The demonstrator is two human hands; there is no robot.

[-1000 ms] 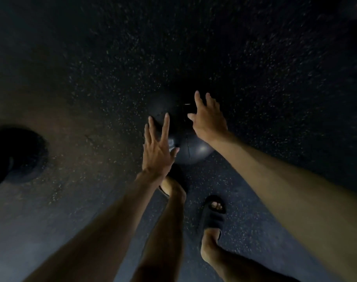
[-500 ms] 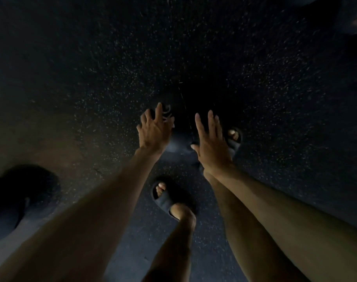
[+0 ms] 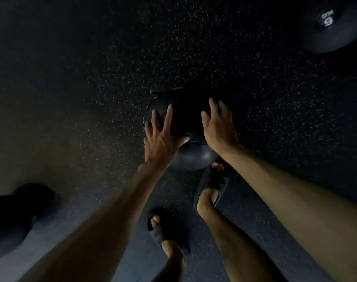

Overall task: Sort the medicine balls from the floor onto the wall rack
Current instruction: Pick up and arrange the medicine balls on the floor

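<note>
Dark round object (image 3: 8,224), far left, on floor; type unclear – too dim
Floor (image 3: 92,78): dark rubber w/ pale speckles
L hand (image 3: 161,139): fingers spread apart, palm laid on left flank of medicine ball, not closed round it
Medicine ball (image 3: 191,157): black, centre frame, low btwn both hands, just ahead of feet; whether resting on floor or lifted – cannot tell
R hand (image 3: 219,128): fingers open, loosely curved over ball's right side; contact unclear
Slides: dark, one per foot – L (image 3: 163,233) near frame bottom, R (image 3: 212,183) just beside ball
Second ball (image 3: 334,25): top right, on floor, white "9" marking, well apart from hands
</note>
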